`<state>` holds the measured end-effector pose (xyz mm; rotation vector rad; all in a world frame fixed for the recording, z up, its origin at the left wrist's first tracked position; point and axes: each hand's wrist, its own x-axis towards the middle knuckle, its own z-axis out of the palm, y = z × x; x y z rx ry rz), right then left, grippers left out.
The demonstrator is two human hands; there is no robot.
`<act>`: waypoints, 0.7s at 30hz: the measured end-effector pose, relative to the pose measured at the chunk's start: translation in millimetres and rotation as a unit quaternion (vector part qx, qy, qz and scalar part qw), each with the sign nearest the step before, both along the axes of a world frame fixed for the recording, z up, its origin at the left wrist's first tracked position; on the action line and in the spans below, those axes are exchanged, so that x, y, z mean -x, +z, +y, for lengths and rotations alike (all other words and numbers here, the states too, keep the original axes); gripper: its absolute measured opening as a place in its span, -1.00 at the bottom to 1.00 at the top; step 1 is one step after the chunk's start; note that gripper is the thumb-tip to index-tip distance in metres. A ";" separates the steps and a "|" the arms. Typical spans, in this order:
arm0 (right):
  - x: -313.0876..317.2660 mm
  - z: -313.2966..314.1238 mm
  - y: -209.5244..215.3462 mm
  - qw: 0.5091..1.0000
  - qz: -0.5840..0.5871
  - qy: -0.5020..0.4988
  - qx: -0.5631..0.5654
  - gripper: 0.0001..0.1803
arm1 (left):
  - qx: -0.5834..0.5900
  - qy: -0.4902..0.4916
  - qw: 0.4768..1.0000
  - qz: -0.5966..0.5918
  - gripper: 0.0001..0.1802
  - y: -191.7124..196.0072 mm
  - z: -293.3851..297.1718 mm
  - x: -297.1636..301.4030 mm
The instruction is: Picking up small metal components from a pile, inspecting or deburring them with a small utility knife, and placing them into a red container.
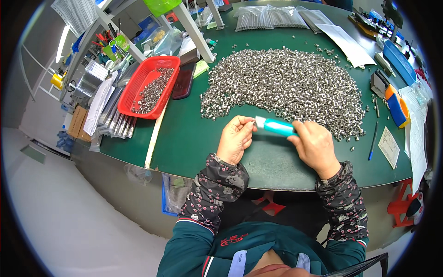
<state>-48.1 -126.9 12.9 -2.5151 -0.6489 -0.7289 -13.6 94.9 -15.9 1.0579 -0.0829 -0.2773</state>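
Observation:
My left hand (235, 139) pinches a small metal piece (254, 123) between thumb and fingers; it looks like one of the short metal rings from the pile. In my right hand (317, 147) is a teal-handled tool (279, 127), its pale, flat end pointing left and meeting or nearly meeting that piece. The exact kind of tool is blurred. Just beyond both hands a wide heap of short metal rings (286, 83) spreads over the green table (175, 143).
A red plastic basket (127, 99) with more metal rings stands left, beside a dark phone-like slab (184, 81). Bagged rods (270, 18) lie at the back. To the right are an orange-and-blue tape dispenser (398, 107), a blue pen (373, 140), a card (389, 147) and a blue tray (398, 61).

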 end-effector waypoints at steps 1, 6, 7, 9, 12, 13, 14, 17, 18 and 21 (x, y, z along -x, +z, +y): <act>-1.4 -1.3 0.7 0.999 -0.029 -0.013 -0.021 -0.73 | 0.017 -0.003 1.000 0.021 -0.89 0.1 -0.1 -0.4; -2.1 -3.5 -2.6 0.998 -0.051 -0.021 -0.026 -0.68 | 0.045 -0.012 0.999 0.016 -0.88 4.6 -0.9 1.5; -2.4 -3.0 -2.6 0.998 -0.051 -0.021 -0.026 -0.68 | 0.048 -0.011 0.999 0.015 -0.88 5.7 -2.0 1.6; -2.2 -1.8 -1.8 0.998 -0.044 -0.021 -0.027 -0.68 | 0.044 -0.013 0.999 0.009 -0.88 5.3 -1.1 1.2; -2.5 -2.8 -3.1 0.999 -0.040 -0.014 -0.025 -0.68 | 0.037 -0.019 0.999 0.003 -0.87 6.2 -0.5 1.2; -2.7 -2.4 -3.1 0.999 -0.040 -0.014 -0.025 -0.68 | 0.033 -0.023 0.999 0.003 -0.87 6.2 -0.1 1.1; -2.9 -1.8 -2.8 0.999 -0.037 -0.008 -0.023 -0.69 | 0.033 -0.023 0.999 0.003 -0.87 4.2 1.1 0.7; -1.7 -2.5 -1.3 1.000 -0.024 0.001 -0.020 -0.70 | 0.055 -0.038 0.998 -0.005 -0.87 -0.8 3.7 -0.7; -1.4 -2.9 -1.1 1.000 -0.014 0.006 -0.019 -0.71 | 0.058 -0.039 0.998 -0.009 -0.86 -0.4 3.5 -0.8; -1.3 -1.8 -1.3 1.000 -0.017 0.008 -0.015 -0.74 | 0.062 -0.032 0.998 -0.003 -0.86 4.0 1.2 0.8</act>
